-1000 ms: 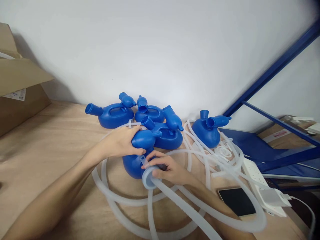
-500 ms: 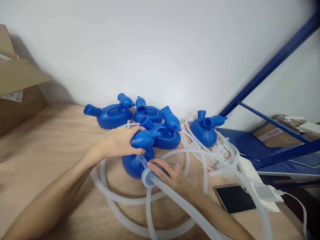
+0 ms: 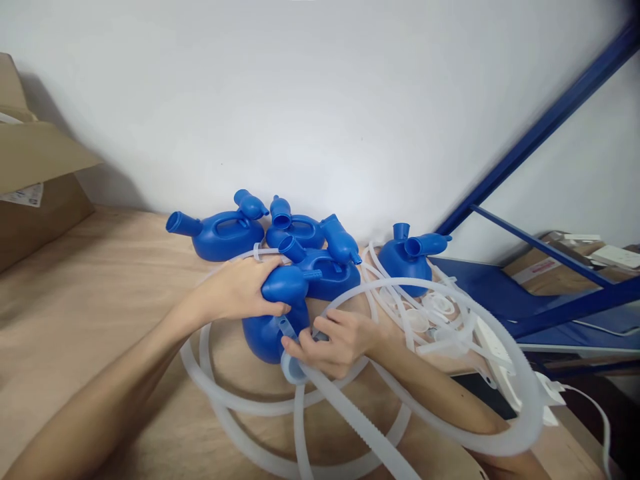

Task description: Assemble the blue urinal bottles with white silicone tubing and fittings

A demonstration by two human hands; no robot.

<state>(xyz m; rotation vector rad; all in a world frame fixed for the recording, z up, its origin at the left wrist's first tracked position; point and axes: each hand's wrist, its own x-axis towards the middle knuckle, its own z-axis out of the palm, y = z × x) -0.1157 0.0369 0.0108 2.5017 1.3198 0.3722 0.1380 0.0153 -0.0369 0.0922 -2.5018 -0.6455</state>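
My left hand (image 3: pixel 245 287) wraps around the bulb-shaped blue top (image 3: pixel 284 285) of a blue plastic urinal bottle (image 3: pixel 264 339) standing on the table. A translucent cap (image 3: pixel 289 371) with a small strap (image 3: pixel 286 327) sits at the bottle's near side, its opening on the bottle hidden. My right hand (image 3: pixel 343 343) is closed, fingers curled, with the fingertips on the cap's edge. A ribbed translucent hose (image 3: pixel 350 413) runs from beside the cap toward me. Another loop of hose (image 3: pixel 520 380) arcs over my right forearm.
Several more blue bottles (image 3: pixel 227 237) stand along the wall, one (image 3: pixel 407 267) farther right. Loose tubing and clear parts (image 3: pixel 440 307) lie beside it. A phone (image 3: pixel 483 393), white power strip (image 3: pixel 493 340), blue shelf frame (image 3: pixel 545 147) and cardboard box (image 3: pixel 45 213) flank the table.
My right hand has curled its fingers and shifted slightly toward me at the cap. The hose loop on the right has swung out and up. My left hand keeps its hold.
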